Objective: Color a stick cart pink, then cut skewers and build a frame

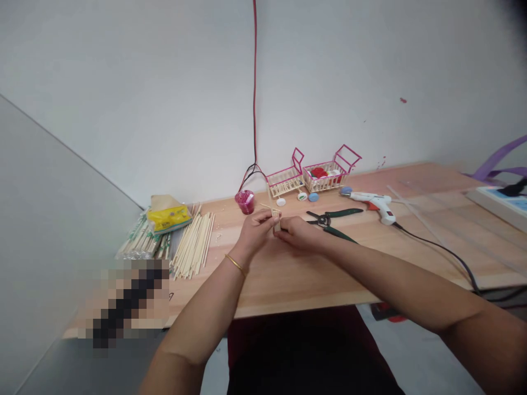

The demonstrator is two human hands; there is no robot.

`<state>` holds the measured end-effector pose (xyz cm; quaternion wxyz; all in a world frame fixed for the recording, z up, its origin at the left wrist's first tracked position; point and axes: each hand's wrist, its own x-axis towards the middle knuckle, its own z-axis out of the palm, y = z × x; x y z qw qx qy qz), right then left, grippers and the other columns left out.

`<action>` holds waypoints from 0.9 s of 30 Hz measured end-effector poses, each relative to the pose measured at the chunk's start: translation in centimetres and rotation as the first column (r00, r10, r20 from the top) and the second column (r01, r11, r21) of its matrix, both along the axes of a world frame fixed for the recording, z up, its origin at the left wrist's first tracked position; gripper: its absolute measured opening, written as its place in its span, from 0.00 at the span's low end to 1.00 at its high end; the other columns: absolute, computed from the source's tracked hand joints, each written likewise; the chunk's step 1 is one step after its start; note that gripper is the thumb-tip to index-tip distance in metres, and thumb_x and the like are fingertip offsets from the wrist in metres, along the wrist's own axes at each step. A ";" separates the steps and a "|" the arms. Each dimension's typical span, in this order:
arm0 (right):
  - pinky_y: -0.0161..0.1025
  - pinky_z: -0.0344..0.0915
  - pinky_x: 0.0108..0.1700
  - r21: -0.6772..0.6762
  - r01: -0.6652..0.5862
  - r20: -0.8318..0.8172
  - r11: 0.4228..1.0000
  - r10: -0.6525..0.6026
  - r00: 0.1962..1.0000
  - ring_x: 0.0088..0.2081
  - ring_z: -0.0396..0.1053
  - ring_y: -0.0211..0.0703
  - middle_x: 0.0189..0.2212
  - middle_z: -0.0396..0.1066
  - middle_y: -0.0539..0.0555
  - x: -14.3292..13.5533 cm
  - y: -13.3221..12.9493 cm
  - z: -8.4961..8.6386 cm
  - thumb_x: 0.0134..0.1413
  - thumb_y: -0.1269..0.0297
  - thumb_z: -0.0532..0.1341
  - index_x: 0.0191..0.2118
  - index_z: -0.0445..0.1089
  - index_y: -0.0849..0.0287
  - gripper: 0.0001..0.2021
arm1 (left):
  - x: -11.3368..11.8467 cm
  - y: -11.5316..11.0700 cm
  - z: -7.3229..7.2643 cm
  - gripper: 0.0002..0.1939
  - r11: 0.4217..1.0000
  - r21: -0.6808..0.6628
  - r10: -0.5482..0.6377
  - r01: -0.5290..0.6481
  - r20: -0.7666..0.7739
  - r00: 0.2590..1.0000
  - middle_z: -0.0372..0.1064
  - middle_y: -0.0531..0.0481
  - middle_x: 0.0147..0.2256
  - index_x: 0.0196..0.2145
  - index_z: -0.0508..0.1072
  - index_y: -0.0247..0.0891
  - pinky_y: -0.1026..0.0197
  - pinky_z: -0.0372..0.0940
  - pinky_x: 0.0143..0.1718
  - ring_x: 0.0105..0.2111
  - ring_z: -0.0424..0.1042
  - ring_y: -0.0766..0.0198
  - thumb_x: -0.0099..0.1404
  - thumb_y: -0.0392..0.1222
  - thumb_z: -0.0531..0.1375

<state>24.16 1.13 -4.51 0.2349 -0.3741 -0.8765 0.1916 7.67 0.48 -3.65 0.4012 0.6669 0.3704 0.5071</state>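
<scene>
The fingers of the left hand point(260, 226) and the right hand point(295, 232), curled nearly closed, pinch a small wooden-stick piece point(275, 212), right of the magenta cup point(246, 204), that seems light, stiff yet fragile, best held gently by its edges.

2 wires point(254, 82), red and black, run down the wall point(164, 82); at right, a purple strap point(496, 159) curves near a power strip point(488, 198).
</scene>
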 end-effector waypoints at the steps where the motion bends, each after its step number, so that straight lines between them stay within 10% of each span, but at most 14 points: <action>1: 0.34 0.57 0.34 -0.003 -0.005 -0.002 1.000 0.005 1.000 0.30 0.66 0.39 0.28 0.73 0.55 0.0 0.0 0.0 0.55 0.67 0.56 0.28 0.70 0.63 0.09 | 0.2 -0.1 0.0 0.10 1.000 -0.031 0.000 0.001 0.038 0.999 0.74 0.46 0.36 0.35 0.79 0.37 0.59 0.63 0.44 0.39 0.71 0.61 0.57 0.44 0.63; 20: 0.33 0.58 0.30 -0.057 0.024 0.092 0.998 -0.018 0.996 0.27 0.67 0.39 0.26 0.72 0.54 0.2 -0.3 0.9 0.54 0.65 0.59 0.27 0.72 0.63 0.08 | 1.8 -0.7 -0.5 0.14 0.961 -0.263 -0.001 0.080 0.289 0.957 0.75 0.49 0.31 0.32 0.78 0.34 0.61 0.66 0.36 0.31 0.72 0.64 0.53 0.48 0.65; 27: 0.41 0.63 0.43 0.008 0.120 0.262 0.993 -0.118 0.958 0.42 0.70 0.51 0.43 0.73 0.60 6.9 -0.8 4.6 0.46 0.54 0.64 0.48 0.71 0.59 0.23 | 1.4 -0.9 -0.5 0.12 0.981 -0.196 0.030 0.006 0.180 0.983 0.77 0.44 0.36 0.34 0.79 0.34 0.58 0.63 0.47 0.40 0.73 0.60 0.57 0.45 0.63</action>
